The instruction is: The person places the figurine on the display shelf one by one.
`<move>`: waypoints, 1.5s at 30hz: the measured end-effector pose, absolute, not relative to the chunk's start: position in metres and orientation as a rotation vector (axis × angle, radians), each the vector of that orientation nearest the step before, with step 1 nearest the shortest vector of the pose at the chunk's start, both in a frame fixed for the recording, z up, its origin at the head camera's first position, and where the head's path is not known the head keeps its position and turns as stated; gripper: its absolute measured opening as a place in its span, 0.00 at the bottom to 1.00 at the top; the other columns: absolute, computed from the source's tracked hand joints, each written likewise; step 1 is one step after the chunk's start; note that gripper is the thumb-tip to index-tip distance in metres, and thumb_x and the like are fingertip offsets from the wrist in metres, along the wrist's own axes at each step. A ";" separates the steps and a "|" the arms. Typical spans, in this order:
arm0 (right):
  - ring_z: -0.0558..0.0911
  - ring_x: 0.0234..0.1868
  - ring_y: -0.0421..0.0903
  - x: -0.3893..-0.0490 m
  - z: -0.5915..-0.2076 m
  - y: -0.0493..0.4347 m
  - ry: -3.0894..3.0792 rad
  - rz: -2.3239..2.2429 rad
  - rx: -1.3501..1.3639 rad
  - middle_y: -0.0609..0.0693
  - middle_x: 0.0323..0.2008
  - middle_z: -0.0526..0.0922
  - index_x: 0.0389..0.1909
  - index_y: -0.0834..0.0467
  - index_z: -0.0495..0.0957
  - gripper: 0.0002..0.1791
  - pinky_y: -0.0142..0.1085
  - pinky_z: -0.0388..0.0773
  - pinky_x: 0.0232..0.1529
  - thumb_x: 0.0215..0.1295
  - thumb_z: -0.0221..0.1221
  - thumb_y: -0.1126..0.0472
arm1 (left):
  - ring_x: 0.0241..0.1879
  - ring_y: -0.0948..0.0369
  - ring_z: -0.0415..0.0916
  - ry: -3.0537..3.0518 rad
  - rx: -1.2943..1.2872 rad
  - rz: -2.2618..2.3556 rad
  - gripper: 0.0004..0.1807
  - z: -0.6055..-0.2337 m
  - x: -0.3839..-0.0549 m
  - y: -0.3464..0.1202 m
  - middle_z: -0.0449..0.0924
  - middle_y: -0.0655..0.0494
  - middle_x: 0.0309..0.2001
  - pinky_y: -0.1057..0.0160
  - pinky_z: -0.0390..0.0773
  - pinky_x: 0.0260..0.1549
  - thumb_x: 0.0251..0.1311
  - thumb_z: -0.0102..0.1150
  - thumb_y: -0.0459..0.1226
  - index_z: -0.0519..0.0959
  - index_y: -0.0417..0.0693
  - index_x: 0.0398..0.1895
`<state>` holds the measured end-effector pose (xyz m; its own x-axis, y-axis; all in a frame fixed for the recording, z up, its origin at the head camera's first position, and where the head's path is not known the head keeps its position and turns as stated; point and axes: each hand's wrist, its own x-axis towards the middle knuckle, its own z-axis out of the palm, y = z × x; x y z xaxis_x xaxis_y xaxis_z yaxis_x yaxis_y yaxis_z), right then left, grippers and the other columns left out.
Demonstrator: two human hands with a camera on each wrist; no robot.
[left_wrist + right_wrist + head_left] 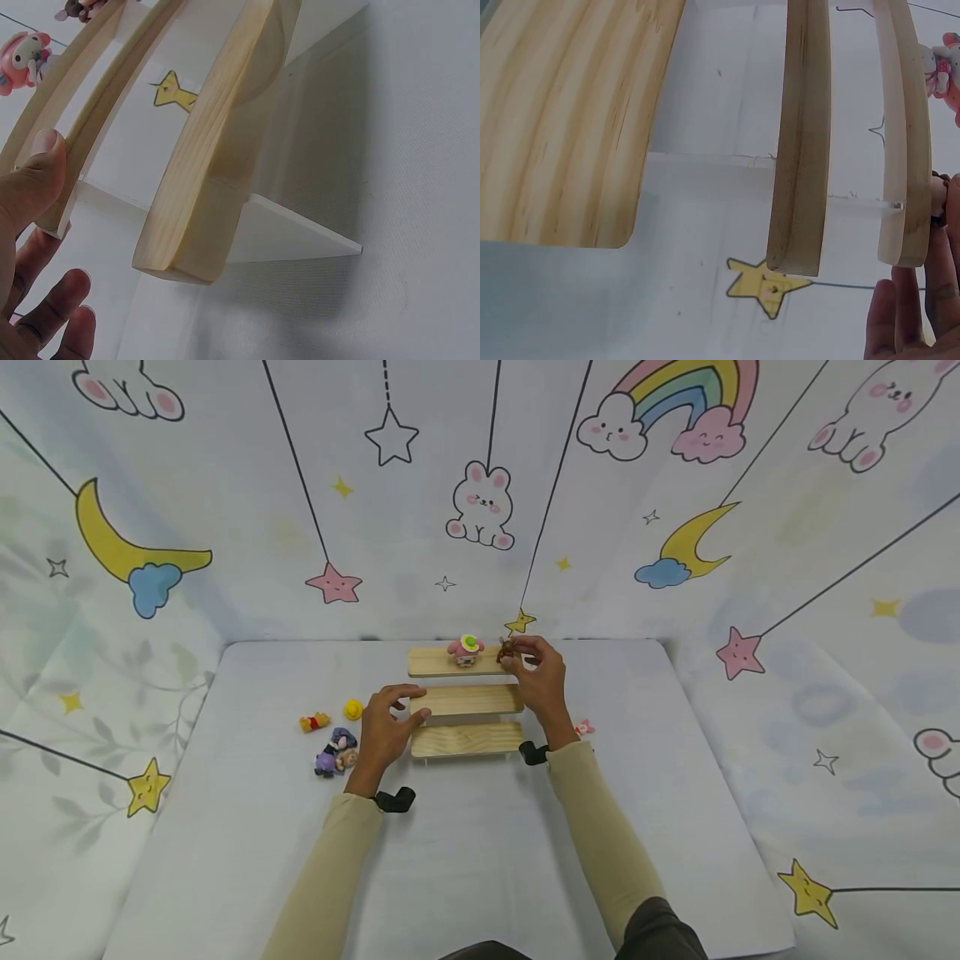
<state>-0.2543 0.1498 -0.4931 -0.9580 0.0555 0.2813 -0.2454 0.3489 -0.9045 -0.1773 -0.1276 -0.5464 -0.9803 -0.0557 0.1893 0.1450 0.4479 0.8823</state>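
A three-tier stand of wooden shelves rises in steps away from me. My left hand holds the left end of the middle shelf; in the left wrist view its thumb lies on the wood with a finger beneath. At the right end of the top shelf, my right hand pinches a small brown figurine between thumb and fingers. A pink-hooded figurine with a yellow-green top stands mid-shelf, to its left. In the right wrist view, fingers mostly cover the brown figurine.
Left of the stand on the white table lie a red-and-yellow bear figurine, a yellow round piece and several purple and dark figurines. A small pink figurine lies beyond my right wrist. A cartoon-printed backdrop surrounds the table.
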 end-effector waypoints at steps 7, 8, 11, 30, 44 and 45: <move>0.84 0.62 0.55 -0.253 -0.495 0.155 -2.363 1.606 0.205 0.57 0.56 0.90 0.62 0.57 0.82 0.25 0.52 0.75 0.64 0.65 0.73 0.57 | 0.52 0.49 0.77 -2.506 -0.077 -1.560 0.18 -0.550 -0.177 -0.127 0.84 0.55 0.63 0.51 0.76 0.49 0.64 0.75 0.43 0.88 0.59 0.56; 0.84 0.62 0.54 -0.252 -0.495 0.157 -2.358 1.601 0.210 0.57 0.56 0.90 0.62 0.57 0.82 0.26 0.52 0.75 0.64 0.64 0.73 0.57 | 0.52 0.49 0.77 -2.508 -0.077 -1.558 0.18 -0.550 -0.177 -0.127 0.84 0.55 0.62 0.51 0.76 0.49 0.64 0.75 0.43 0.88 0.59 0.57; 0.84 0.64 0.54 -0.249 -0.495 0.164 -2.331 1.610 0.203 0.56 0.56 0.90 0.62 0.56 0.83 0.26 0.54 0.75 0.64 0.63 0.74 0.58 | 0.52 0.50 0.77 -2.514 -0.076 -1.557 0.18 -0.550 -0.177 -0.127 0.84 0.55 0.62 0.51 0.76 0.49 0.65 0.75 0.44 0.88 0.59 0.57; 0.82 0.64 0.51 -0.224 -0.508 0.231 -2.310 1.561 -0.005 0.52 0.56 0.91 0.61 0.52 0.84 0.26 0.52 0.73 0.64 0.63 0.76 0.53 | 0.54 0.47 0.77 -2.521 -0.081 -1.566 0.18 -0.548 -0.176 -0.127 0.83 0.54 0.64 0.47 0.77 0.51 0.64 0.75 0.44 0.87 0.57 0.57; 0.82 0.61 0.54 -0.203 -0.527 0.265 -2.425 1.514 -0.195 0.54 0.56 0.90 0.61 0.54 0.84 0.23 0.52 0.72 0.66 0.67 0.73 0.55 | 0.53 0.47 0.77 -2.503 -0.082 -1.580 0.18 -0.550 -0.180 -0.128 0.83 0.53 0.63 0.47 0.77 0.50 0.64 0.75 0.44 0.88 0.58 0.57; 0.82 0.62 0.55 -0.202 -0.529 0.266 -2.445 1.510 -0.220 0.54 0.56 0.90 0.61 0.54 0.84 0.22 0.52 0.72 0.67 0.68 0.73 0.56 | 0.53 0.48 0.77 -2.503 -0.082 -1.579 0.18 -0.550 -0.180 -0.128 0.83 0.53 0.63 0.47 0.77 0.50 0.65 0.75 0.44 0.88 0.58 0.57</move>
